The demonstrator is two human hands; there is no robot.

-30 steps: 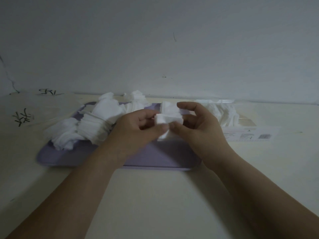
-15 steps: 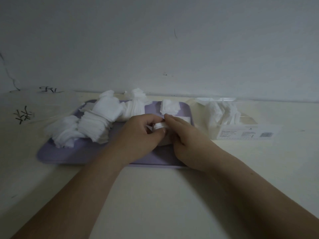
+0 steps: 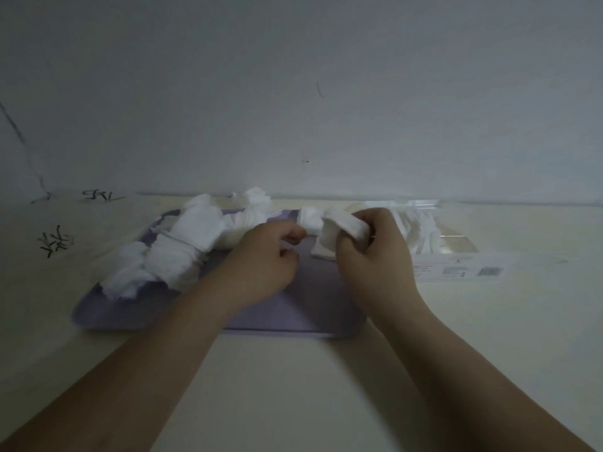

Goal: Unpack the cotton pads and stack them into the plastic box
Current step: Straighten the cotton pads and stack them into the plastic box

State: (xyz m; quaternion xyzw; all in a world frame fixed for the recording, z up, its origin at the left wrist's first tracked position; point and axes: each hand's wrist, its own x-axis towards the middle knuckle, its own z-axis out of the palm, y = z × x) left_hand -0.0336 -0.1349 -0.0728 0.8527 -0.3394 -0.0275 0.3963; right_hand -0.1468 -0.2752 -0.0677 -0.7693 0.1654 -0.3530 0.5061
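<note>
My right hand grips a small stack of white cotton pads above the right part of a purple tray. My left hand hovers just left of that stack with its fingers curled. I cannot tell whether it pinches a pad. A heap of loose cotton pads covers the tray's left and back. One flat pad lies on the tray under my right fingers. The clear plastic box stands right of the tray with several pads inside it.
A white printed label runs along the box's front. Everything sits on a pale table against a grey wall. Black scribbles mark the table at the far left. The light is dim.
Both hands have risen from the tray. My right hand has lifted a stack of pads and shifted right. My left hand has drawn apart from it.
</note>
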